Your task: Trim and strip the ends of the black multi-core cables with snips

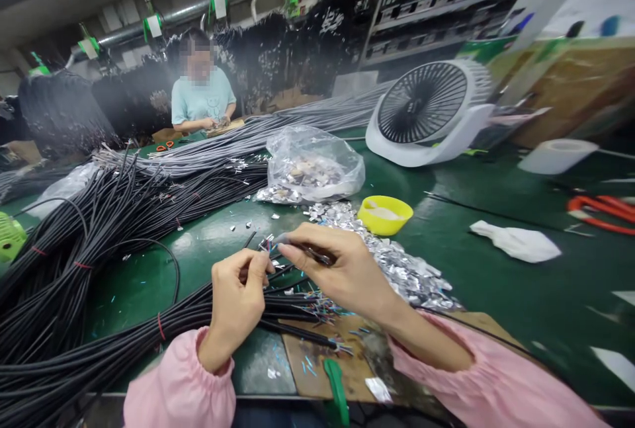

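Note:
My left hand [239,292] is closed, thumb against forefinger, on a cable whose thin coloured wires [268,244] stick up past the fingertips. Just to the right, my right hand [344,266] is curled around a small dark metal tool [320,255], mostly hidden in the palm; its kind does not show. The thumb and forefinger of that hand, the latter with a greyish tip cover, come close to the coloured wires. Below both hands lies a bundle of black cables [193,312] with stripped, multicoloured ends [320,305].
Foil scraps [407,269] spread to the right, near a yellow bowl [385,216]. Behind are a clear plastic bag [315,167] and a white fan [429,110]. More black cables [104,216] fill the left. Orange-handled scissors [602,210] lie far right. A person [203,97] sits across the table.

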Tool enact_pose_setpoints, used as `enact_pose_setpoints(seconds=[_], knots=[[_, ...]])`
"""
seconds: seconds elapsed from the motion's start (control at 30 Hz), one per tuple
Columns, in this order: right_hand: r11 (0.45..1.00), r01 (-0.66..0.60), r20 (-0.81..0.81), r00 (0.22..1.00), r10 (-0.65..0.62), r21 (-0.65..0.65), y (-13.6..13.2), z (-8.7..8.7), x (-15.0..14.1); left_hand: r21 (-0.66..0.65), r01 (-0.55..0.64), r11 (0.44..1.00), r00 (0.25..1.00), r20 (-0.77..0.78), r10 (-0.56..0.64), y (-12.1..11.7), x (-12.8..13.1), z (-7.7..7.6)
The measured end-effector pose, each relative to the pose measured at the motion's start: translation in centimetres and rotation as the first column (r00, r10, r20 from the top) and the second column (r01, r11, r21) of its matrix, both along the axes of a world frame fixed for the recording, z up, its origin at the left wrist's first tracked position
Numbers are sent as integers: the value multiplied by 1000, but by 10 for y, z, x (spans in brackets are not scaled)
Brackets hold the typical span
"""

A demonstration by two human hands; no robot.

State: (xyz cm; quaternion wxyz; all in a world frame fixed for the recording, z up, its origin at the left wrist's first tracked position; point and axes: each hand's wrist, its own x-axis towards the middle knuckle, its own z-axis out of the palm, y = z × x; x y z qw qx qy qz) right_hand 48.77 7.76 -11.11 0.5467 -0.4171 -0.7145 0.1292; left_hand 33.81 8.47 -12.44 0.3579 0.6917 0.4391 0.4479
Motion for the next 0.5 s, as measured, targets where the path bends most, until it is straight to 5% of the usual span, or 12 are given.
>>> enact_pose_setpoints(seconds=[0.5], knots=[[996, 47, -34, 998, -50, -81, -4, 0, -2, 58, -33, 998, 999, -7, 33, -2, 3, -3]])
